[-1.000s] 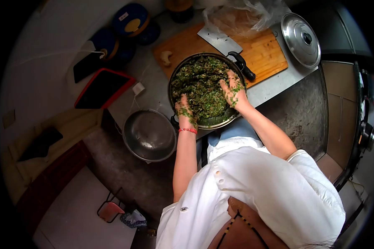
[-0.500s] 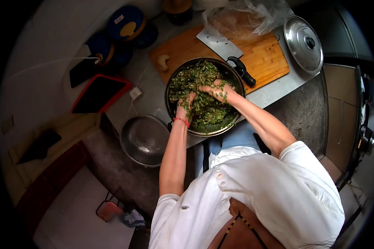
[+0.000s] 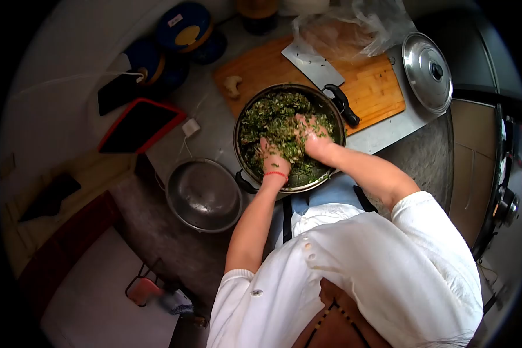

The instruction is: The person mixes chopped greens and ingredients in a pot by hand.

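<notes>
Both of my hands are inside a steel pot (image 3: 236,136) with black handles, among chopped greens (image 3: 275,110) mixed with paler bits. My left hand (image 3: 274,161), with a red bracelet at the wrist, is dug into the near left part of the mix, fingers partly buried and closed around greens. On the right side, my right hand (image 3: 315,138) has bent fingers gripping some of the mix, and bits of green cling to its skin. Fingertips of both hands are hidden in the greens.
Behind the pot lies a wooden cutting board (image 3: 377,87) with a cleaver (image 3: 313,65), a ginger-like piece (image 3: 232,86) and a plastic bag (image 3: 354,29). A metal lid (image 3: 426,72) is at right. An empty steel basin (image 3: 205,194) and a red-framed tablet (image 3: 140,126) are at left.
My right hand has turned and bent its fingers farther into the mix. My left hand has shifted slightly right and nearer my body. The view has moved a little.
</notes>
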`<move>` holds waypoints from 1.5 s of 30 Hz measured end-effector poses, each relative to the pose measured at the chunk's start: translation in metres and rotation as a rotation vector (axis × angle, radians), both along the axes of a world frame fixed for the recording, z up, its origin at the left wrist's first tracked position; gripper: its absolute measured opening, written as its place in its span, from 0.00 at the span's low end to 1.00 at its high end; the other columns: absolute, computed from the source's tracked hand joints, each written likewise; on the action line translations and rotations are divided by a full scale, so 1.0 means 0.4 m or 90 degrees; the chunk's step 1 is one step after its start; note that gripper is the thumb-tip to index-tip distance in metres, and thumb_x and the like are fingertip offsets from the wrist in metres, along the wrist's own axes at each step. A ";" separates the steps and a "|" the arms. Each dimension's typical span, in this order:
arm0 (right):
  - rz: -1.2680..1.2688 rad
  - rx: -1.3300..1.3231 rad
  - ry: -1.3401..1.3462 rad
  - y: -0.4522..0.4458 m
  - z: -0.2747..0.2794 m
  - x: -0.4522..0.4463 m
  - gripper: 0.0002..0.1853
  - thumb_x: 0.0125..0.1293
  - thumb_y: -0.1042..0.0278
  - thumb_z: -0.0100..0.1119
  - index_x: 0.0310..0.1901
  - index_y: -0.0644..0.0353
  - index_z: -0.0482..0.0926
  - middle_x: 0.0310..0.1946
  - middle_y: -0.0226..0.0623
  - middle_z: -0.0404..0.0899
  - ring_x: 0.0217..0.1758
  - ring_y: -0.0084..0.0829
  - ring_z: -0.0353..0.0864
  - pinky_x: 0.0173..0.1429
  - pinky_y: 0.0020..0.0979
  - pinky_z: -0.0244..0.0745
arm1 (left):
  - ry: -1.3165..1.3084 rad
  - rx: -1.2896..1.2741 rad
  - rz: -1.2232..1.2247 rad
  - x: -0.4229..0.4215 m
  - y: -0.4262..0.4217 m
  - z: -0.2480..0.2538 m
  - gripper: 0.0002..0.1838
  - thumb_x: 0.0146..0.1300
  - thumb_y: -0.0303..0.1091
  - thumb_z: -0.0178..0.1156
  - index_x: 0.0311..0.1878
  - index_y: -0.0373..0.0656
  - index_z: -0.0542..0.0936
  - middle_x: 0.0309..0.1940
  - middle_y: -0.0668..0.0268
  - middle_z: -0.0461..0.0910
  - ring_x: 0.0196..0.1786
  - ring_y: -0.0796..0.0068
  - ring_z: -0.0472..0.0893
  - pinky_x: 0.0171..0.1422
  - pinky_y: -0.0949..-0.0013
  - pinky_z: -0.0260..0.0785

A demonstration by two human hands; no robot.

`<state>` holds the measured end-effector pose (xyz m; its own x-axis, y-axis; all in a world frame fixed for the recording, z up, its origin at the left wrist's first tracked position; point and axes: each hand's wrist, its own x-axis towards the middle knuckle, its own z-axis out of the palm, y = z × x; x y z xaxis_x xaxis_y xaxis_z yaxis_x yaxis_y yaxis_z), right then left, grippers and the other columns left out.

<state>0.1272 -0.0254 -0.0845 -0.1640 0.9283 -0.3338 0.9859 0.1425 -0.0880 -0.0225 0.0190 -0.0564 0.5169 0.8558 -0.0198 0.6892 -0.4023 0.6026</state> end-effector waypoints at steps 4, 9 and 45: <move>-0.099 -0.240 0.063 0.087 0.046 0.033 0.25 0.50 0.75 0.40 0.54 0.51 0.60 0.57 0.41 0.54 0.60 0.39 0.53 0.58 0.40 0.53 | 0.290 -0.248 0.014 0.001 0.026 -0.073 0.10 0.48 0.23 0.53 0.14 0.34 0.68 0.08 0.59 0.64 0.09 0.68 0.60 0.13 0.69 0.51; -0.045 0.053 0.268 0.007 0.171 0.042 0.34 0.46 0.77 0.49 0.58 0.50 0.52 0.58 0.49 0.49 0.60 0.48 0.50 0.58 0.43 0.52 | 0.200 -0.386 0.085 -0.001 0.066 0.023 0.25 0.49 0.24 0.54 0.51 0.33 0.58 0.37 0.51 0.69 0.31 0.63 0.73 0.32 0.67 0.69; 0.100 -0.063 0.056 0.036 0.149 0.021 0.22 0.50 0.73 0.45 0.51 0.60 0.64 0.55 0.46 0.56 0.55 0.43 0.58 0.52 0.40 0.60 | 0.015 -0.136 0.198 0.040 -0.050 0.027 0.27 0.41 0.21 0.54 0.49 0.37 0.62 0.40 0.50 0.69 0.40 0.54 0.71 0.43 0.61 0.65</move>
<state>0.1357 -0.0110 -0.0248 -0.3367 0.8525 -0.3999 0.9401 0.2804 -0.1938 -0.0064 -0.0010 -0.0456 0.2310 0.9468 -0.2240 0.7731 -0.0389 0.6330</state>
